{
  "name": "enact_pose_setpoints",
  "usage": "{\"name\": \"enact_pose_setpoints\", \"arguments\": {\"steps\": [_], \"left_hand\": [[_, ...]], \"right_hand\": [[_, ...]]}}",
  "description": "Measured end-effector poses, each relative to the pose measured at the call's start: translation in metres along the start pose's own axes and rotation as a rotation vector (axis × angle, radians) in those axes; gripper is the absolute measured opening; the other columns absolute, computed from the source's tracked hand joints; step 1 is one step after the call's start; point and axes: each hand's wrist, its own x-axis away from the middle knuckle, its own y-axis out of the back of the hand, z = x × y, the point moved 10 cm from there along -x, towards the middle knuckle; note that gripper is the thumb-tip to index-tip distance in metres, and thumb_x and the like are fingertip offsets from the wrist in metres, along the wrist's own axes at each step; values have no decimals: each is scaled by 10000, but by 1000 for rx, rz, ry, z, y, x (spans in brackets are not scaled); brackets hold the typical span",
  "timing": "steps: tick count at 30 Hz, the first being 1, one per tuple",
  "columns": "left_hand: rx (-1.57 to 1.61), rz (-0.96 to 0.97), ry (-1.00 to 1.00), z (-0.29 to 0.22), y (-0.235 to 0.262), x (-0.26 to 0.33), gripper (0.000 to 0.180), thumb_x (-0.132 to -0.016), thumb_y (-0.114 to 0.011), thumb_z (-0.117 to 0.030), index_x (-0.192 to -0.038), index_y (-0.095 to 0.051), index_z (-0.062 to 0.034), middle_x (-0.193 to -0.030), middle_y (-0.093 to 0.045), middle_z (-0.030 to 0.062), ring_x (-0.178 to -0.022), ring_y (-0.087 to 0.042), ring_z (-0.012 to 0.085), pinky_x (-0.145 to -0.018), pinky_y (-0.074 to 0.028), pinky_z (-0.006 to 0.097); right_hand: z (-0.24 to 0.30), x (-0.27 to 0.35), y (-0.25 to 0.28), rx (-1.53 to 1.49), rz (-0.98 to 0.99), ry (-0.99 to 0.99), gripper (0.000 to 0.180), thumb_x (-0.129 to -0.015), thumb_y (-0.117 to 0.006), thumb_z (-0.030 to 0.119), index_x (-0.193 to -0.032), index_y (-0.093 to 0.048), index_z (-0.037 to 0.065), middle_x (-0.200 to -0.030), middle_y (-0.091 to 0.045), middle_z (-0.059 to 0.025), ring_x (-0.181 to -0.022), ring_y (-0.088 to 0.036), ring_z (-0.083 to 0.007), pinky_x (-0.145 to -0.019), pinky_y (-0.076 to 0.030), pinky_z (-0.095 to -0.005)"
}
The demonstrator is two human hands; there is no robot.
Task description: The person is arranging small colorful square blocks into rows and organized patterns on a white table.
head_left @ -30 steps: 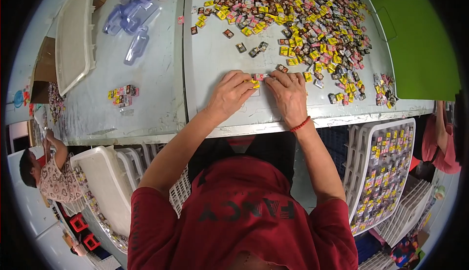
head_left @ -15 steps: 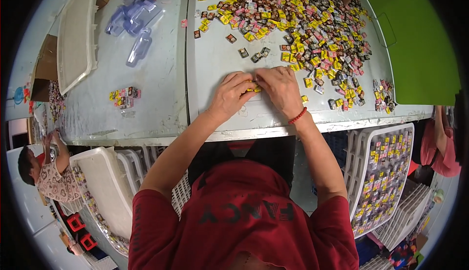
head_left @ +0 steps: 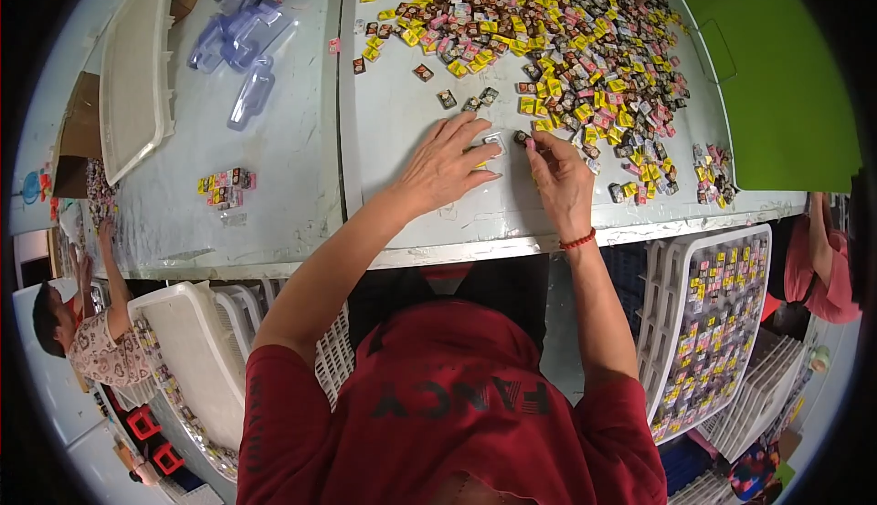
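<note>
Head view shows my left hand [head_left: 443,165] spread flat on the grey table [head_left: 411,204], fingertips pinning a small clear plastic tray [head_left: 494,142]. My right hand [head_left: 559,176] pinches a dark wrapped candy [head_left: 521,137] just beside it, near the candy pile [head_left: 557,39].

Counts around the hands

Two hands [head_left: 498,172], one worktop [head_left: 411,204], one pile of small packets [head_left: 557,39] too many to count, one filled white basket [head_left: 708,322].
</note>
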Motion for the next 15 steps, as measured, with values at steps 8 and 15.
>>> {"name": "enact_pose_setpoints", "arguments": {"steps": [8,15], "left_hand": [[41,-2,-6,-1,-3,1,360,-752,-732,-196,-1079,-622,-98,-1217,-522,107,-1194,-459,300,-969,-412,410],[110,-149,69,-1,14,17,250,-761,-713,-130,-1000,-666,-73,-1149,-592,110,-1075,-563,273,-911,-461,372]], "right_hand": [[16,-3,-6,56,-37,49,191,-851,-682,107,-997,-648,-9,-713,-634,-46,-615,-563,-80,-590,-472,-223],[17,8,-24,53,-39,56,181,-824,-706,113,-948,-660,-11,-728,-662,-68,-631,-610,-93,-596,-491,-234]]}}
